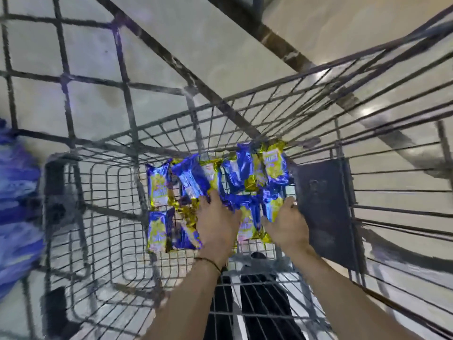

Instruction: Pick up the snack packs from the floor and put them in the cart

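Several blue and gold snack packs (193,180) lie in rows on the wire floor of the grey metal cart (105,197). Both my hands reach down into the cart. My left hand (217,222) lies flat on the packs in the middle, its fingers spread. My right hand (288,224) grips the edge of a snack pack (273,207) at the right end of the near row, next to a dark flap. The picture is blurred by motion.
A dark plastic flap (323,207) hangs on the cart's right wall. Blue packaging (17,204) shows outside the cart at the left edge. Pale floor tiles (220,45) lie beneath the wire. My dark trouser legs (264,303) show below.
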The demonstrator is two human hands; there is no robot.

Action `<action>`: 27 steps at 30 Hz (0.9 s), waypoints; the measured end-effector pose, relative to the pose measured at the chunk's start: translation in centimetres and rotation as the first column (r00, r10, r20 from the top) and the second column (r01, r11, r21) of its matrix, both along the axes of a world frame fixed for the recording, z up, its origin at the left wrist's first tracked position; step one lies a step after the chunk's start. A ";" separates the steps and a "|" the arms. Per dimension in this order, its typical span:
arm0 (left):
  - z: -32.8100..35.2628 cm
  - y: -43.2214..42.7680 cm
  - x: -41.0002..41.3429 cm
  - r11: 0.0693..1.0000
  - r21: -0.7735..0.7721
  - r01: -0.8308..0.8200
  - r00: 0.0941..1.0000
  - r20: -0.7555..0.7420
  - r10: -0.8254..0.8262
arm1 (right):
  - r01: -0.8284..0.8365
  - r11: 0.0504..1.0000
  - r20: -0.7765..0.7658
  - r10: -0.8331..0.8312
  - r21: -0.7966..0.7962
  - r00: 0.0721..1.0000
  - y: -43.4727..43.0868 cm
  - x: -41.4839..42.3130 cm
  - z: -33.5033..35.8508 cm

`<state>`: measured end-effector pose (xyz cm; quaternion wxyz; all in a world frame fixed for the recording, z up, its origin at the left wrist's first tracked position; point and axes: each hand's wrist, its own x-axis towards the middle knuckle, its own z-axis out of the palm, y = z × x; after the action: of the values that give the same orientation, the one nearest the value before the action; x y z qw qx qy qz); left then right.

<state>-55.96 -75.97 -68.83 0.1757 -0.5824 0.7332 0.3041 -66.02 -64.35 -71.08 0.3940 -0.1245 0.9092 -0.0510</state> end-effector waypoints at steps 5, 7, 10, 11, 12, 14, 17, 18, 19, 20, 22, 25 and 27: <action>-1.8 0.4 0.3 0.999 -0.041 -0.014 0.999 -0.038 0.013 | 0.059 0.998 0.037 -0.060 0.028 0.998 -0.6 0.8 -2.2; -1.7 0.4 0.4 0.999 -0.038 -0.011 0.999 -0.043 0.010 | 0.078 0.996 0.029 -0.079 0.040 0.996 -0.3 0.6 -2.5; -0.9 0.1 0.5 0.999 -0.030 0.018 0.999 -0.029 -0.019 | 0.098 0.994 0.009 -0.098 0.046 0.995 0.0 0.4 -2.2; -0.4 0.0 0.6 0.999 -0.034 0.032 0.999 -0.032 -0.033 | 0.095 0.994 0.005 -0.095 0.045 0.995 -0.1 0.4 -1.9; 0.1 -0.2 0.7 0.999 -0.035 0.041 0.998 -0.040 -0.043 | 0.084 0.996 -0.002 -0.084 0.040 0.996 -0.2 0.5 -1.6; 1.3 -0.6 0.9 0.999 -0.026 0.044 0.998 -0.045 -0.045 | 0.038 0.998 -0.016 -0.038 0.044 0.999 -0.4 0.7 -0.6; 3.3 -1.5 1.4 0.997 0.007 0.072 0.996 -0.053 -0.072 | -0.050 0.997 -0.038 0.052 0.065 0.998 -0.5 1.0 1.6; 4.1 -1.8 1.5 0.995 0.013 0.094 0.995 -0.046 -0.093 | -0.080 0.994 -0.062 0.084 0.070 0.995 -0.5 1.0 2.5; 5.0 -2.2 1.6 0.992 0.014 0.122 0.992 -0.032 -0.121 | -0.108 0.991 -0.084 0.115 0.079 0.990 -0.5 1.0 3.5; 5.8 -2.5 1.8 0.988 0.014 0.151 0.988 -0.021 -0.151 | -0.133 0.987 -0.102 0.142 0.087 0.985 -0.5 0.9 4.5; 7.7 -3.1 2.1 0.979 0.019 0.202 0.979 -0.016 -0.201 | -0.171 0.980 -0.121 0.183 0.098 0.976 -0.5 0.8 6.6; 10.7 -3.7 2.7 0.958 0.012 0.285 0.958 -0.039 -0.284 | -0.255 0.965 -0.139 0.262 0.065 0.955 -0.5 1.1 10.3; 12.9 -3.9 3.0 0.937 0.027 0.348 0.937 -0.050 -0.346 | -0.346 0.937 -0.170 0.348 0.042 0.922 -0.5 1.6 13.2</action>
<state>-53.00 -79.89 -55.93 0.2207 -0.4337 0.8226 0.2943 -64.41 -64.82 -57.89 0.3163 -0.2852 0.9040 0.0358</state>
